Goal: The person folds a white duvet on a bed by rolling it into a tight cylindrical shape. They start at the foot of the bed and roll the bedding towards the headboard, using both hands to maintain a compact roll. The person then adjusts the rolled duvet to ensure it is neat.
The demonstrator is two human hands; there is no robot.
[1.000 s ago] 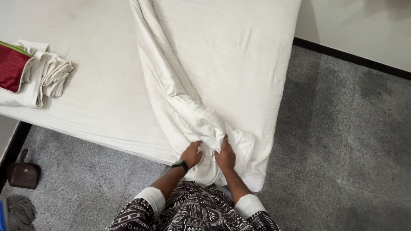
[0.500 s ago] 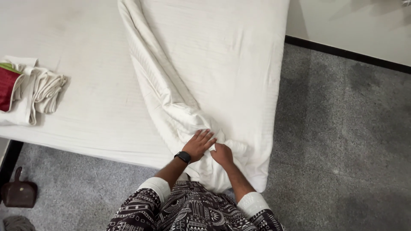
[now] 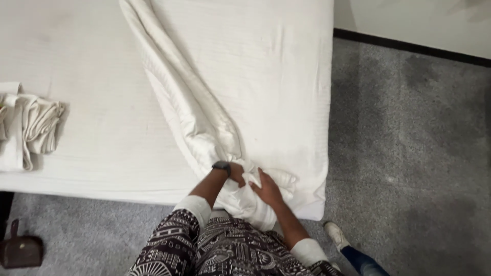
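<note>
— Nearest, then: what do the hands have hold of?

— Both are at the bed's near edge. The left hand (image 3: 236, 173), a dark watch (image 3: 221, 165) on its wrist, is curled into the bunched end of the white sheet (image 3: 204, 128); its fingers are buried in the cloth, so it appears to be gripping, though the fingertips cannot be seen. The right hand (image 3: 267, 188) lies just beside it, fingers closed over the same bunch.

— And where does the sheet lie?

— It runs as a long twisted roll from the hands up across the mattress (image 3: 102, 133) to the top edge of the view, where it is cut off.

— Any containers?

— Only a dark brown pouch (image 3: 20, 249) on the grey floor (image 3: 409, 153) at lower left; it is shut, so its contents are hidden.

— Anything else hard to make out?

— A pile of folded whitish cloths (image 3: 30, 130) is cropped by the left edge. At lower right, a white shoe (image 3: 337, 235) and blue trouser leg are only partly in view.
</note>
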